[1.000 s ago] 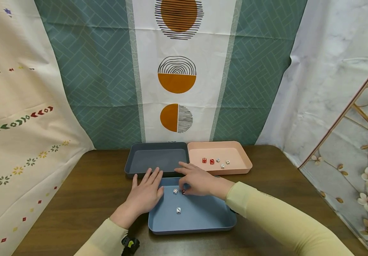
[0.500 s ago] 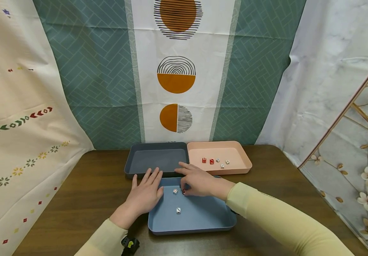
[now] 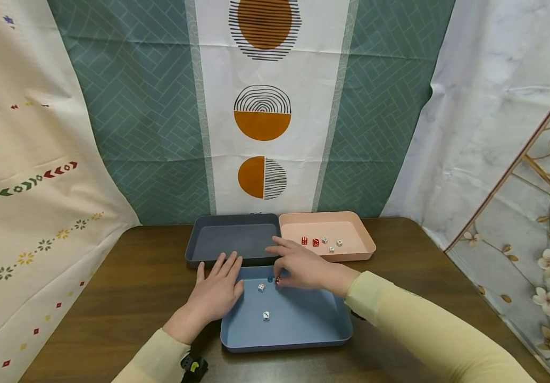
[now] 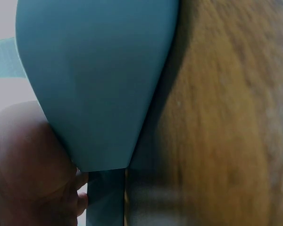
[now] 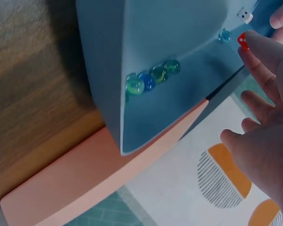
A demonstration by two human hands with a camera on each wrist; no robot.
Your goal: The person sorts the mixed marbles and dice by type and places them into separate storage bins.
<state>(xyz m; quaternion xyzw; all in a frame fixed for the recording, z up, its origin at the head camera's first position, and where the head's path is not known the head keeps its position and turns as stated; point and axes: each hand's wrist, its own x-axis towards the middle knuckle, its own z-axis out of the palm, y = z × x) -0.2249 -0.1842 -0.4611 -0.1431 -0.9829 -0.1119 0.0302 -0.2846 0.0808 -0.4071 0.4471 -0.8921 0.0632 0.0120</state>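
My right hand (image 3: 306,267) pinches a red die (image 5: 243,41) between thumb and forefinger, over the far part of the blue tray (image 3: 299,324). Its other fingers are spread. Just left of that die sits a small blue glass marble (image 3: 270,279). Two white dice lie in the same tray: one white die (image 3: 261,288) near the marble, another white die (image 3: 266,316) closer to me. My left hand (image 3: 215,291) lies with straight fingers at the tray's left edge. In the right wrist view, several green and blue marbles (image 5: 158,73) sit along the tray's far wall, hidden by my right hand in the head view.
Behind the blue tray, a dark grey tray (image 3: 232,238) stands on the left and touches a pink tray (image 3: 351,226) on the right. The pink tray holds two red dice (image 3: 315,242) and several white dice (image 3: 339,243). Patterned cloths hang behind the wooden table (image 3: 146,282).
My right hand has shifted slightly up and to the right with the red die, and the blue marble beside it has come into sight. My left hand stays in place.
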